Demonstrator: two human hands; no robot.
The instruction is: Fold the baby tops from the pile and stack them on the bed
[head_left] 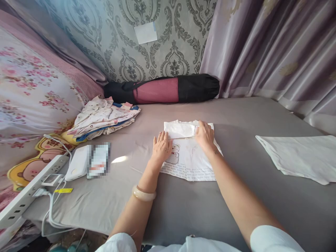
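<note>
A small white shirt (pixel 190 154) with a printed bear and rows of lettering lies on the grey bed sheet in front of me. Across its far end runs a folded-over white band (pixel 181 130). My left hand (pixel 162 147) rests flat on the shirt's left side, fingers spread, fingertips at the band's near edge. At the band's right end, my right hand (pixel 205 135) has its fingers curled, with thumb and fingers closed on the cloth. Part of the shirt is hidden beneath both hands.
Another white garment (pixel 301 154) lies at the right. Folded clothes (pixel 105 117) are stacked at the back left. A rolled mat in a black and pink bag (pixel 157 90) lies along the wall. Nearer left are a power strip (pixel 34 189), cables and a white power bank (pixel 78 162).
</note>
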